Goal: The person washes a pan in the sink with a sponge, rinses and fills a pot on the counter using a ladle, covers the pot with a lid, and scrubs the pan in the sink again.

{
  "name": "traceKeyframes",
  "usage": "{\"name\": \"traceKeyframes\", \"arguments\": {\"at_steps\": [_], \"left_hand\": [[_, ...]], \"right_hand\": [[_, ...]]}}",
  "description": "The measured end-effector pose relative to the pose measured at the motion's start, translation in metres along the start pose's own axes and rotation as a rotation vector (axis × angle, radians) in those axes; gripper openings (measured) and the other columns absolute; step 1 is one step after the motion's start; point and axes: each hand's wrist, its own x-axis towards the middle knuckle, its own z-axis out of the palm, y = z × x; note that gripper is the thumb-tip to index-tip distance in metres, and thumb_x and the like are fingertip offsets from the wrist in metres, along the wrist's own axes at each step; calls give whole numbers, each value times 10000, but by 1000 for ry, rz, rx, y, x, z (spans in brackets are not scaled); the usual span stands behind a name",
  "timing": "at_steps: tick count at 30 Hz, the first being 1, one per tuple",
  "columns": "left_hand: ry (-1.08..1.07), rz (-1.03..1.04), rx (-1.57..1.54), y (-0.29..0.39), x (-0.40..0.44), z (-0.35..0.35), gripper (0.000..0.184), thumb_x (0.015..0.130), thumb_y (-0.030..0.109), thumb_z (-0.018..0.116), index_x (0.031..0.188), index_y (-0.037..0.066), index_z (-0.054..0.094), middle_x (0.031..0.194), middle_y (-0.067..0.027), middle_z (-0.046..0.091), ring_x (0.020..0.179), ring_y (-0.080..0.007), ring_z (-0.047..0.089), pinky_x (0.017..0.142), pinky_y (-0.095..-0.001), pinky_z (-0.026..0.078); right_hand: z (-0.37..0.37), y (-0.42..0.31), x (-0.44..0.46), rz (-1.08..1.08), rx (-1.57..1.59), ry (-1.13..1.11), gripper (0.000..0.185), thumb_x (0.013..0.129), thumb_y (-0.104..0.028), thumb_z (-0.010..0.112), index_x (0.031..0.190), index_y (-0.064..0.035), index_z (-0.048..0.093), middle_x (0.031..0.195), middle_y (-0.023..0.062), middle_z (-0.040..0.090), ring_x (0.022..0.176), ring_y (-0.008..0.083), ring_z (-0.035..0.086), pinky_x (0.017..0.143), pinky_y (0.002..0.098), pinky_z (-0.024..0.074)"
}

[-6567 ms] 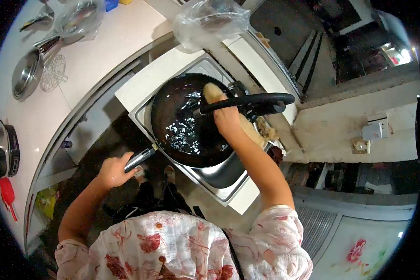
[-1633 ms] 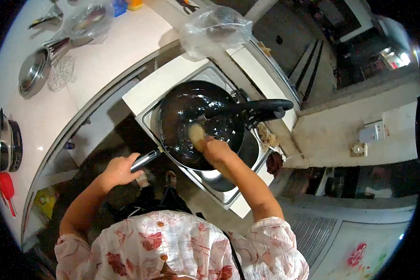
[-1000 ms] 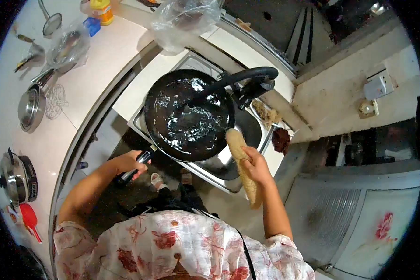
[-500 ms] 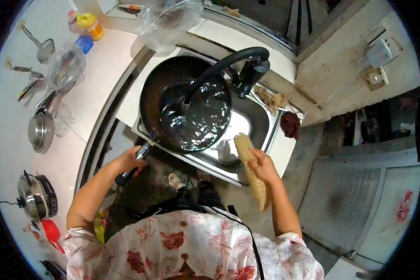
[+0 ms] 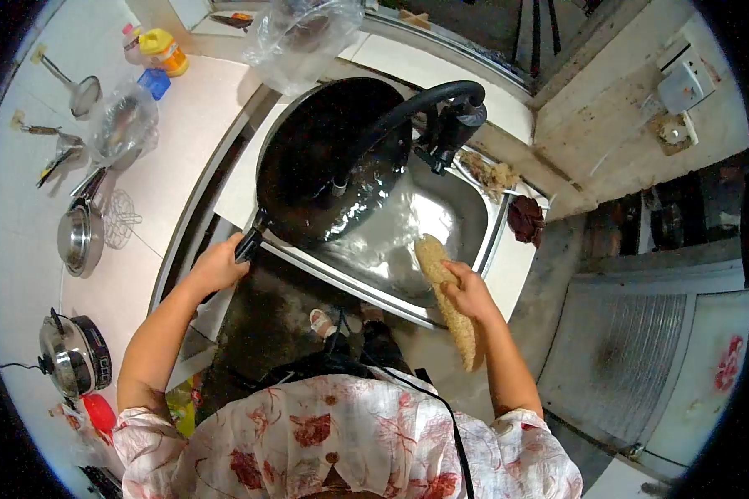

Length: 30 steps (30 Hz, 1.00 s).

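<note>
My left hand is closed around the black handle of a large dark wok. The wok is tilted over the steel sink, its far left side raised, with water at its lower right edge. A black faucet arches over it, its spout end inside the wok. In my right hand is a long tan loofah, gripped near its middle. Its upper end hangs over the sink's near right part, its lower end outside the front edge.
A plastic bag sits behind the wok. Brown scrubbing fibre and a dark red cloth lie right of the sink. Along the left counter are a yellow bottle, a small steel pan and an electric pot.
The wok has tipped towards the sink, its left side rising with my left hand on the handle. Its water has shifted right and shrunk. My right hand and the loofah have barely moved.
</note>
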Motion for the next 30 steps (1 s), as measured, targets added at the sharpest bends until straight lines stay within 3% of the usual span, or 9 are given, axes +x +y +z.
{"name": "traceKeyframes", "arguments": {"at_steps": [2,10,13,16,18,19,21,27,30], "left_hand": [[45,-26,100,10,-4,-7,353,706,148,606,1012,18,488,714,-240,581,701,-394,575,633,-447,448],[174,2,351,35,-12,-15,386,710,148,592,1052,18,470,735,-239,595,720,-401,584,663,-478,463],[186,9,413,35,-11,-17,386,717,148,587,1060,26,459,734,-236,598,712,-397,588,660,-479,466],[192,15,459,36,-11,-19,368,725,149,580,1050,31,452,733,-235,599,707,-394,591,657,-476,470],[188,13,471,38,-11,-20,356,730,150,577,1041,32,451,732,-234,599,706,-393,592,657,-475,471],[185,10,460,38,-11,-20,346,732,153,577,1031,32,450,733,-232,601,709,-392,592,660,-473,472],[182,7,449,38,-11,-20,336,735,156,577,1021,32,450,734,-230,602,712,-391,592,663,-471,473],[163,-27,397,35,-13,-12,403,732,165,589,1093,42,458,782,-231,607,728,-397,590,672,-474,469],[127,-24,351,20,-10,4,427,744,154,609,1126,44,455,788,-222,609,660,-356,607,635,-434,487]], "right_hand": [[1,-2,2,-3,3,-4,442,740,-126,563,1165,-19,513,1135,201,525,1039,340,516,905,343,399],[4,-4,8,-43,-1,-15,462,740,-137,575,1187,-46,504,1135,213,519,1049,359,502,917,356,395],[5,0,11,-36,-15,-17,439,740,-123,567,1157,3,516,1143,204,516,1055,337,506,904,343,400],[4,-5,12,-65,-41,-22,541,739,-112,577,1255,-43,431,1158,221,508,1069,346,502,913,354,396],[0,-16,15,-24,-38,18,722,739,-105,585,1371,-126,237,1175,238,496,1063,372,506,913,387,399],[-1,-19,18,-24,-38,19,722,739,-105,585,1371,-126,237,1175,238,496,1063,372,506,913,387,399],[-3,-25,26,-9,-108,-17,851,742,-109,587,1403,-189,58,1179,247,493,1042,399,512,899,416,405],[-14,-50,60,-112,-146,37,873,731,-123,592,1400,-173,32,1119,271,518,973,424,533,828,445,435],[-18,-69,76,-189,-70,84,872,733,-129,592,1400,-162,31,1078,277,533,944,423,544,807,442,439]]}}
